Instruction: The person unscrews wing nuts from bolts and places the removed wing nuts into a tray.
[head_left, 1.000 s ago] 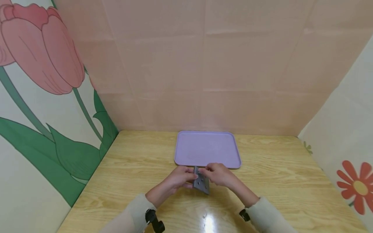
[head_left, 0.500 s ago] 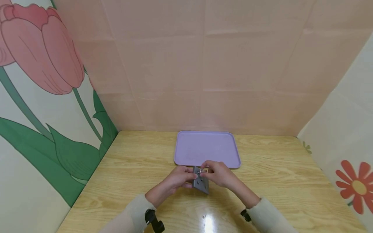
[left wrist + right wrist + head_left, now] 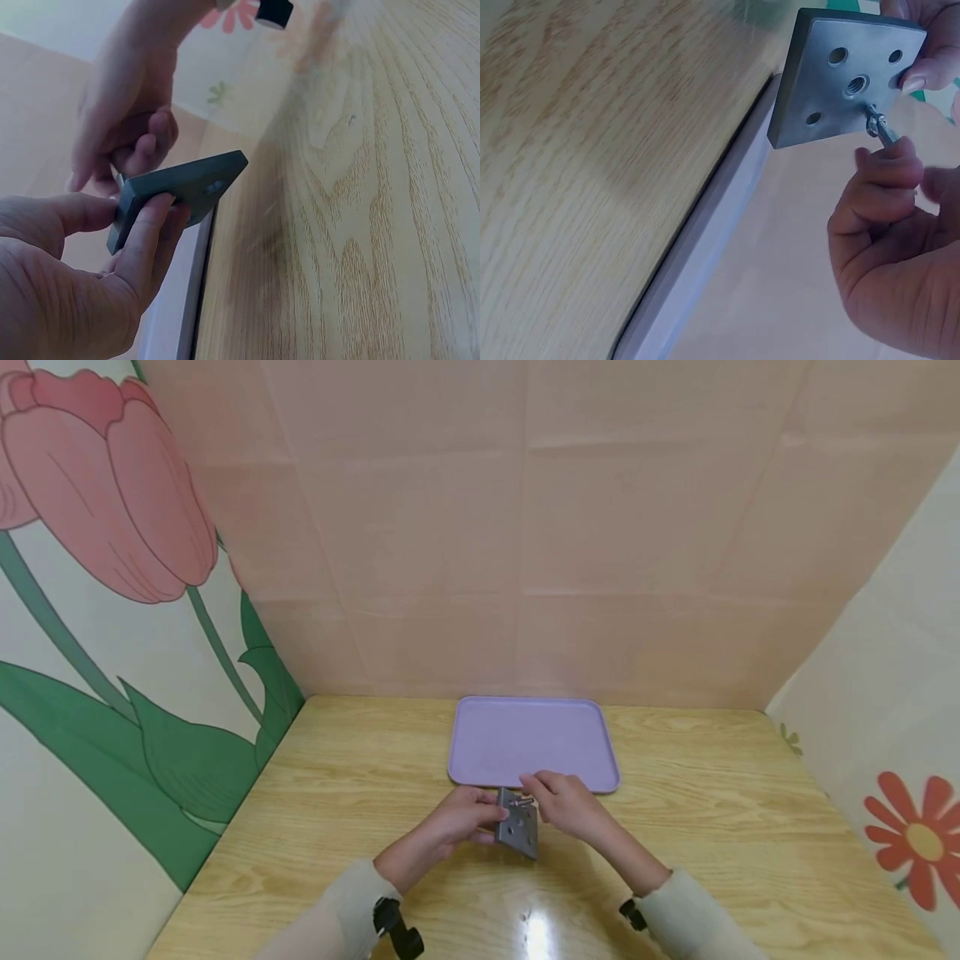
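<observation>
My left hand [image 3: 467, 817] holds a square grey metal plate [image 3: 517, 832] by its edge, tilted above the table. In the right wrist view the plate [image 3: 802, 82] shows a larger threaded hole at its centre and several smaller holes around it. A small shiny bolt [image 3: 886, 133] sticks out from the hole nearest my right hand [image 3: 900, 255]. Curled fingers of that hand meet the bolt's outer end. From the left wrist view, my left thumb and fingers clasp the plate [image 3: 180, 178] from both sides, and the bolt is mostly hidden.
A shallow purple tray [image 3: 534, 743] lies on the wooden table [image 3: 697, 793] just beyond both hands, near the back wall. Printed flower sheets [image 3: 127, 493] stand along the sides. Dark straps [image 3: 397, 927] sit on the wrists.
The right hand's fingers have drawn up and outward along the bolt, which now shows between them and the plate. The left hand and plate have stayed in place.
</observation>
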`<action>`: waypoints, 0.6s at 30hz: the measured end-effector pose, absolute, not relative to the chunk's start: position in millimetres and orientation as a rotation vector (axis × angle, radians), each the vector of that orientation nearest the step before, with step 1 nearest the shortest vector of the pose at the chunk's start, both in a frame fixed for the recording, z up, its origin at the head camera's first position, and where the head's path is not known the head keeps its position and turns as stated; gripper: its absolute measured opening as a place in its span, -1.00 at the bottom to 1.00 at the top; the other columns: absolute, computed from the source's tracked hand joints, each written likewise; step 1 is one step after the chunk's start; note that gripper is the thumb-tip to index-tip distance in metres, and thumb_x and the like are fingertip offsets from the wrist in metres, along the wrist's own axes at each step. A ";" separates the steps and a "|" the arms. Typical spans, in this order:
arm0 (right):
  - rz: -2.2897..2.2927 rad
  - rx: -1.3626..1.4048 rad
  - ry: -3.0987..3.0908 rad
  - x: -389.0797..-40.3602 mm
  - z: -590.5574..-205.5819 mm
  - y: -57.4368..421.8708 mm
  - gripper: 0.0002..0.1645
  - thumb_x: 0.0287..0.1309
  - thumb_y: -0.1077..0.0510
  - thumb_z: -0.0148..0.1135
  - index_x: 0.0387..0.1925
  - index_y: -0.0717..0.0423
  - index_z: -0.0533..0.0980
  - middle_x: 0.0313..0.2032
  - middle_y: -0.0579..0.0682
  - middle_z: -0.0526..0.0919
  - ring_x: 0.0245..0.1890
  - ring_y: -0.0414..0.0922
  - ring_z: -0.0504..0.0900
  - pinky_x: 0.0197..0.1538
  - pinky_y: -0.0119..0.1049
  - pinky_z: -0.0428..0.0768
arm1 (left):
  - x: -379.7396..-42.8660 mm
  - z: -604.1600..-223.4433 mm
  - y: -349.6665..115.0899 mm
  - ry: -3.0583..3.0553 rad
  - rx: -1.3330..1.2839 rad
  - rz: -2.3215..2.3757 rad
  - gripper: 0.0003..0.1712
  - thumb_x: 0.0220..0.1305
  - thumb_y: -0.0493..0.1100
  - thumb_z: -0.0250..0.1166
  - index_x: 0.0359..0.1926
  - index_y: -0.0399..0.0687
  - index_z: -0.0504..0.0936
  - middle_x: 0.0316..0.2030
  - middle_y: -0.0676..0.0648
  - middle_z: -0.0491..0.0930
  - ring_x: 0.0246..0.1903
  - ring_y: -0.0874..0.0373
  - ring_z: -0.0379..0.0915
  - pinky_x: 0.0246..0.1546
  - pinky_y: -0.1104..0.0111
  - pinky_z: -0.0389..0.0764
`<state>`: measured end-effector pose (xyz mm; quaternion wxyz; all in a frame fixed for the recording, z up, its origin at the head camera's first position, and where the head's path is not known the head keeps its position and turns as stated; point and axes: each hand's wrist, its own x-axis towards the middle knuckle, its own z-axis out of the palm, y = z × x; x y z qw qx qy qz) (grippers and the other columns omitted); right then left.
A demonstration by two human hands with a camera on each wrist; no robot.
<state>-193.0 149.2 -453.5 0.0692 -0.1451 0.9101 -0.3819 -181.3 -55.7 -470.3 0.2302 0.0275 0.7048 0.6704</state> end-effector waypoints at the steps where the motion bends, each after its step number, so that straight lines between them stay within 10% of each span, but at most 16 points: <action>1: -1.143 -0.384 2.734 -193.0 -453.8 148.7 -0.45 0.54 -0.21 -0.07 -0.23 0.10 0.65 -0.66 -0.07 0.51 -0.63 -0.16 0.46 -0.51 -0.28 0.43 | -181.2 -470.4 -55.4 1.939 0.075 1.844 -0.68 0.31 -0.32 0.29 0.00 -0.49 0.61 -0.17 -0.28 0.74 -0.21 -0.02 0.71 -0.31 0.27 0.76; 18: -1.072 -0.262 2.632 -193.5 -460.8 144.5 -0.42 0.47 -0.29 -0.01 -0.32 0.04 0.67 -0.67 -0.02 0.56 -0.71 -0.16 0.43 -0.61 -0.31 0.37 | -182.8 -469.7 -55.5 1.939 0.074 1.805 -0.69 0.32 -0.30 0.30 0.01 -0.46 0.62 -0.17 -0.24 0.74 -0.18 0.00 0.71 -0.27 0.26 0.76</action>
